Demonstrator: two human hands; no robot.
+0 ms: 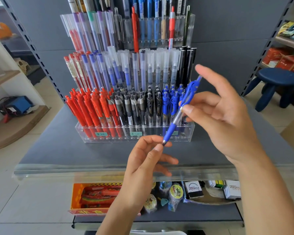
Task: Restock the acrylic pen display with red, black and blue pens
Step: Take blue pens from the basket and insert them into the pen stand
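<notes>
Blue pen [180, 111] held slantwise in front of the acrylic pen display [134, 133], over the grey shelf [58, 150]. Tip end pinched in the left hand [148, 156] between thumb and forefinger. Barrel pinched mid-length by the right hand [222, 116], remaining fingers spread wide. Front row sorted red pens [92, 107], black pens [136, 106], blue behind the held pen, partly hidden. Price labels too small to read.

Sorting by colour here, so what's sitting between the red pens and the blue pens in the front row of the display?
In the head view, black pens fill the stretch between the red pens and the blue pens.
</notes>
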